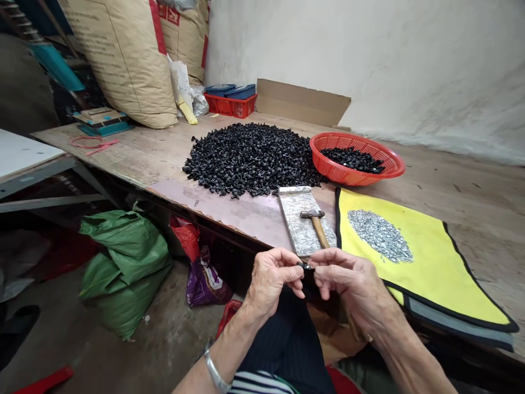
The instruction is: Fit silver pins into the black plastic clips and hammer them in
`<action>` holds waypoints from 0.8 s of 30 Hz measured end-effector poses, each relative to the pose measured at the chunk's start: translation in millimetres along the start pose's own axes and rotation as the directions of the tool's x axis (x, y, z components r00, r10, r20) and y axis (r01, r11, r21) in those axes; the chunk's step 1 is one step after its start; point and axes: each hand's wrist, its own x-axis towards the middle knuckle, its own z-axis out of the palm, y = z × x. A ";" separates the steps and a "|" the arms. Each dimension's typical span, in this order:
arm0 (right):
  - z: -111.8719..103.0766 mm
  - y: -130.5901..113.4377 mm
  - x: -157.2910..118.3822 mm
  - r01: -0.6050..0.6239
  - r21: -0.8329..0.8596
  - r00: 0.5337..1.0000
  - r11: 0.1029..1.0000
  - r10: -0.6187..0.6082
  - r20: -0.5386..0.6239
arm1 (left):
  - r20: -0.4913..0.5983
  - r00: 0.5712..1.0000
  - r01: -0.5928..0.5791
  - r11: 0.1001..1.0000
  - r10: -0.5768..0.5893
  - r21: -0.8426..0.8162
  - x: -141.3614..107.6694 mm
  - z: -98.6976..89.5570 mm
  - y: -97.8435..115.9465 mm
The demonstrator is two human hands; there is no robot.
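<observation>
As the left hand (270,276) and right hand (353,282) meet, their fingertips (318,260) pinch a small black part (304,266) — held narrowly between them. A ball-peen hammer (315,224) lies just beyond.

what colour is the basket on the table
The basket is red, best seen in the head view.

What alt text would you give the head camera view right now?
The left hand and right hand pinch a small black part between their fingers. Beyond them, on a wooden bench, a hammer lies on a speckled slab, near a heap of black parts, a red basket, and silver bits on a yellow mat.
</observation>
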 end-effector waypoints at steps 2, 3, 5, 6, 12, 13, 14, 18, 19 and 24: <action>-9.4 -1.0 2.5 0.084 -0.213 0.987 0.973 -0.111 -0.115 | -0.023 1.000 -0.020 1.000 0.021 0.011 7.1 -2.5 4.2; -13.9 0.0 4.2 0.126 -0.384 0.962 0.915 -0.207 -0.177 | -0.038 0.999 -0.028 0.999 0.029 0.021 11.6 -3.6 6.3; -20.8 4.7 8.2 0.143 -0.732 0.882 0.666 -0.422 -0.211 | -0.063 0.997 -0.035 0.998 0.038 0.047 22.2 -5.6 10.5; -22.9 8.2 10.4 0.128 -0.841 0.848 0.526 -0.498 -0.183 | -0.072 0.997 -0.036 0.998 0.040 0.059 28.1 -6.3 12.5; -24.6 21.3 21.5 0.022 -0.659 0.948 0.751 -0.224 -0.224 | -0.126 0.991 -0.021 0.983 0.044 0.180 61.3 -5.5 21.2; -24.7 20.1 22.0 -0.036 -0.503 0.970 0.864 -0.090 -0.225 | -0.132 0.991 -0.010 0.979 0.037 0.202 65.2 -4.8 21.7; -25.0 18.1 22.0 -0.093 -0.326 0.980 0.941 0.028 -0.197 | -0.136 0.990 0.003 0.976 0.027 0.218 68.6 -4.2 21.9; -27.3 9.8 19.2 -0.261 0.183 0.964 0.948 0.265 -0.001 | -0.145 0.989 0.043 0.964 -0.005 0.263 76.6 -2.2 20.3; -27.7 9.2 18.3 -0.297 0.234 0.954 0.926 0.298 0.030 | -0.152 0.988 0.044 0.961 -0.002 0.273 77.4 -1.7 19.6; -25.8 15.5 14.1 -0.255 0.164 0.964 0.953 0.263 -0.031 | -0.170 0.985 0.015 0.950 0.041 0.313 77.4 0.4 16.3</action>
